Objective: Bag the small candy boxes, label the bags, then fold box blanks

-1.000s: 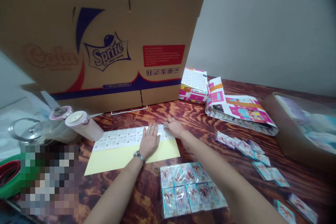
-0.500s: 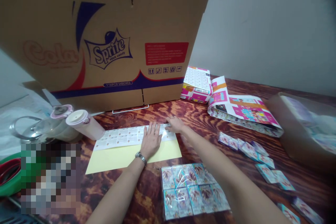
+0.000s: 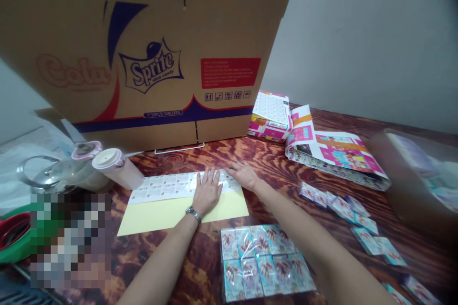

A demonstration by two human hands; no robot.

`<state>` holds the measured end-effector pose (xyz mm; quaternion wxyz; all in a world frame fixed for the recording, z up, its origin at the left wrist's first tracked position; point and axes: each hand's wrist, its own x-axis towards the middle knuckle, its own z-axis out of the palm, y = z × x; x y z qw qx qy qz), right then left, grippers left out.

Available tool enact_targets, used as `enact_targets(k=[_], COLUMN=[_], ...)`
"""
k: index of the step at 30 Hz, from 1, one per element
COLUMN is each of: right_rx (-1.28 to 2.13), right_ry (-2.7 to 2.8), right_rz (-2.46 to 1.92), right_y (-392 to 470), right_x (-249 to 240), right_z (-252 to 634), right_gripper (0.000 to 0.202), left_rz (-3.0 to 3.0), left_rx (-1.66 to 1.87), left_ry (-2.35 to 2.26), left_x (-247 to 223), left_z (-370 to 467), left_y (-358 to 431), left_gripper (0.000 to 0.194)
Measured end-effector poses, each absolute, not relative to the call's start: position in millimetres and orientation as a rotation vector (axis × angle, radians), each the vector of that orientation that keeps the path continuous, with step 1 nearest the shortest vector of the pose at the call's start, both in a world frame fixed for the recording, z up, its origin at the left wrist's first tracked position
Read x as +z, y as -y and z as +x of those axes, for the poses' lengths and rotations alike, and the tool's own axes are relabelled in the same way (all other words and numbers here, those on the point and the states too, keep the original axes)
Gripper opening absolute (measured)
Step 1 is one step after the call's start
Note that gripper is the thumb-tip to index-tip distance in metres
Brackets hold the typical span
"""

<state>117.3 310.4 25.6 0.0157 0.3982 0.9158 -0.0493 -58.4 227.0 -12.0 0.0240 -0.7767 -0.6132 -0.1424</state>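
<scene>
A sheet of printed white labels (image 3: pixel 164 187) lies on the table, with its yellow backing (image 3: pixel 153 217) showing along the near side. My left hand (image 3: pixel 207 191), with a watch on the wrist, rests flat on the sheet right of its middle, fingers spread. At the sheet's far right corner, my right hand (image 3: pixel 243 175) lies palm down with its fingers stretched out. Below the sheet is a clear-wrapped pack of small boxes (image 3: pixel 265 262), partly covered by my right forearm.
A large cardboard box (image 3: pixel 161 57) stands behind. Bottles (image 3: pixel 118 169) and a green tape roll (image 3: pixel 21 236) are at left. Pink printed wrapping (image 3: pixel 339 150), loose small boxes (image 3: pixel 365 240) and a bin (image 3: pixel 379 167) with packs are at right.
The fingers of my right hand have straightened and spread at the sheet's corner. My left hand stays flat on the sheet. The whole view has shifted slightly.
</scene>
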Motion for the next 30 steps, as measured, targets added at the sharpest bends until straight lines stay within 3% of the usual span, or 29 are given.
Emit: enact_targets(k=[3,7,13,30], right_rx=[-0.196,-0.288,-0.388,-0.115], right_ry=[-2.864,-2.861,-2.822,-2.749], right_rz=[1.299,1.447,1.576,1.507], right_y=[-313,-319,-321,-296], right_x=[22,19,17,14], right_z=[117,114,127,134], right_gripper=[0.028,0.039,0.03,0.032], left_rz=[-2.407,-2.405,-2.405,-2.4], left_rx=[-0.442,-0.454,-0.445,-0.451], left_ry=[1.899,1.897,1.897,1.902], left_x=[-12,-13,-13,-12], left_z=[-59,-59,-59,-58], left_y=[-227,-227,-228,-228], left_gripper=[0.049,0.049,0.048,0.047])
